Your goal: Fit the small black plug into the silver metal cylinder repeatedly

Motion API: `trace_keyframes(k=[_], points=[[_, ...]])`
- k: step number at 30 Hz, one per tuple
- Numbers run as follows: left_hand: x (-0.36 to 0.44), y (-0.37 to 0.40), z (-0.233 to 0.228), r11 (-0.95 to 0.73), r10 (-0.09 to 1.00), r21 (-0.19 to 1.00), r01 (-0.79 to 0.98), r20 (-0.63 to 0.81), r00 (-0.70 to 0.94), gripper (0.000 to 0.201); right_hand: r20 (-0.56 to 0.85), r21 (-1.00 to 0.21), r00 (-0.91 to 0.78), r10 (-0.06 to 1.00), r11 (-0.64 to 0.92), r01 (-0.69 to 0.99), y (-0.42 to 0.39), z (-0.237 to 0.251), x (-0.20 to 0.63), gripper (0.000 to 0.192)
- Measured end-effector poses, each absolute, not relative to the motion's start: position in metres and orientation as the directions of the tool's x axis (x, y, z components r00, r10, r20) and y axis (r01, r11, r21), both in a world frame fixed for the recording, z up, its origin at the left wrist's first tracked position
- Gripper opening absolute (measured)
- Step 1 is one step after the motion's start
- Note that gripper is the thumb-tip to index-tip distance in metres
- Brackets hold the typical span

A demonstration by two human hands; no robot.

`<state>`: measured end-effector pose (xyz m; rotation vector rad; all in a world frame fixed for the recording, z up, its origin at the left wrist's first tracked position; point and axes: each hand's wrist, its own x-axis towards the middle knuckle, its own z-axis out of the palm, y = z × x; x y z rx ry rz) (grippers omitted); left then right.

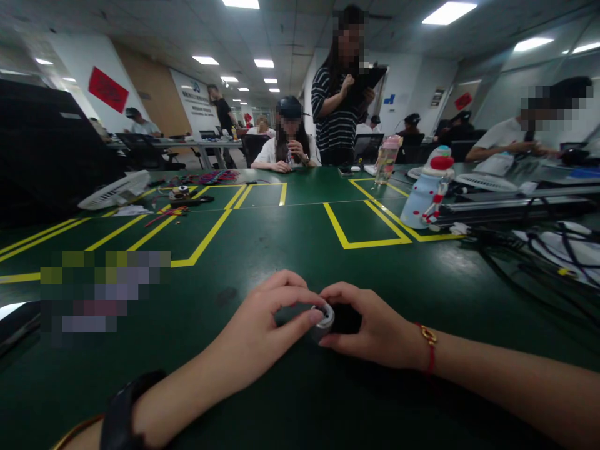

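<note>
1. Near the front edge of the green table [290, 237]: left hand [262, 325] and right hand [370, 325] both curling shut around a small silver-and-black cylinder [325, 322], fingertips meeting on it.
2. Further right: snowman-shaped bottle [426, 190] standing by yellow tape.
3. Far side: seated person [288, 147] working.

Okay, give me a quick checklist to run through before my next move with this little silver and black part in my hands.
1. Both hands on the part: left hand and right hand close around the small silver and black cylinder: ok.
2. Part low over the green table: ok.
3. Grip firm: cannot tell.
4. Black end visible: not ok, mostly hidden.
5. Cables apart from hands: ok.
</note>
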<state>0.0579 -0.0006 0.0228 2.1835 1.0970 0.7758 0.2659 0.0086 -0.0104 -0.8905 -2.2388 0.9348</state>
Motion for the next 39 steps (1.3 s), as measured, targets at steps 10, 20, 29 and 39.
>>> trace_keyframes(k=[10, 20, 29, 39], points=[[0.053, 0.004, 0.021, -0.387, 0.914, 0.739, 0.552, 0.225, 0.339, 0.015, 0.271, -0.699, -0.557, 0.785, 0.558, 0.447, 0.010, -0.011, 0.268, 0.036], [0.058, 0.006, -0.014, -0.461, 0.853, 0.621, 0.635, 0.111, 0.510, 0.012, 0.253, -0.722, -0.551, 0.796, 0.534, 0.440, 0.007, -0.014, 0.268, 0.037], [0.017, 0.028, 0.010, -0.258, 0.962, 0.723, 0.641, 0.129, 0.241, 0.030, 0.231, -0.373, -0.240, 0.943, 0.313, 0.874, 0.063, 0.028, 0.329, 0.032], [-0.011, 0.054, -0.008, 0.002, 0.996, 0.824, 0.567, 0.047, -0.072, 0.046, 0.133, -0.026, 0.128, 0.983, -0.125, 0.992, 0.127, 0.040, 0.471, 0.028]])
